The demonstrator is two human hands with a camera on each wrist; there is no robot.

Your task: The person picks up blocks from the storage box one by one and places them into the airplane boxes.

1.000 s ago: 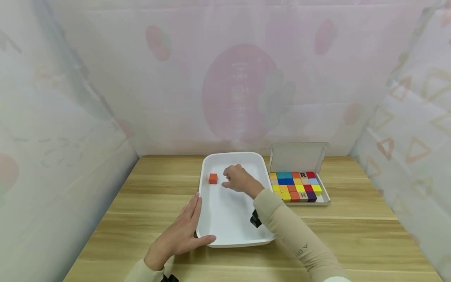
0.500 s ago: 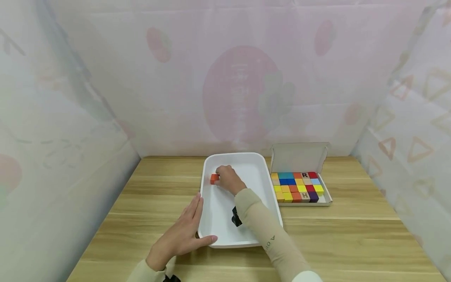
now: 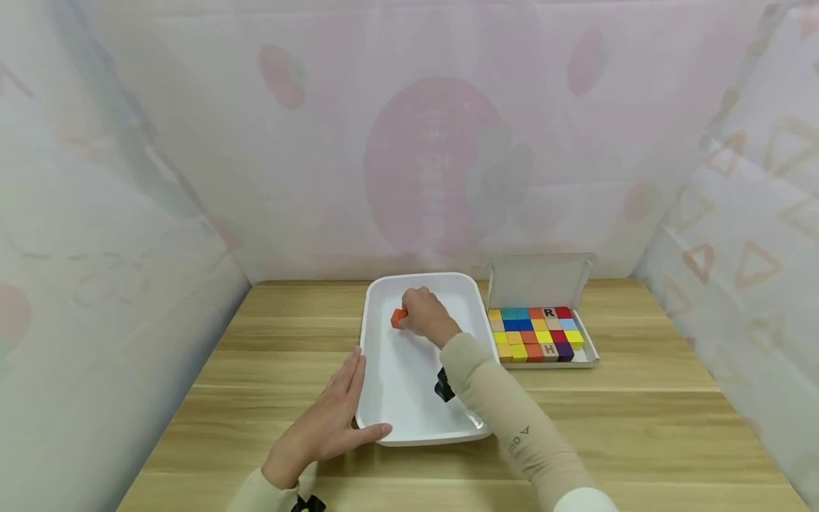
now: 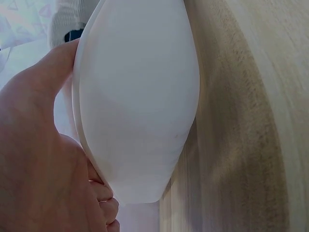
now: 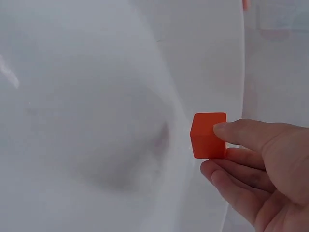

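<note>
Left hand (image 3: pixel 323 430): lies flat on the wooden table (image 3: pixel 640 419) at the near left corner of the white tray (image 3: pixel 409 427), fingers straight along the tray's left wall, thumb across its near rim (the left wrist view shows the thumb against the tray's outer wall).

Right arm, in a beige sleeve (image 3: pixel 512 419), crosses over the tray from the near right.

Right hand (image 3: pixel 425 316): over the far half of the tray, fingers curled, pinching an orange cube (image 3: pixel 399 318) between thumb and fingers. In the right wrist view the thumb lies on the cube's right face; whether the cube touches the tray floor I cannot tell.

Farther right, just beside the tray: an open cardboard box (image 3: pixel 540 284), lid upright, packed with coloured cubes (image 3: pixel 534 334); two plain ones read R and H.
</note>
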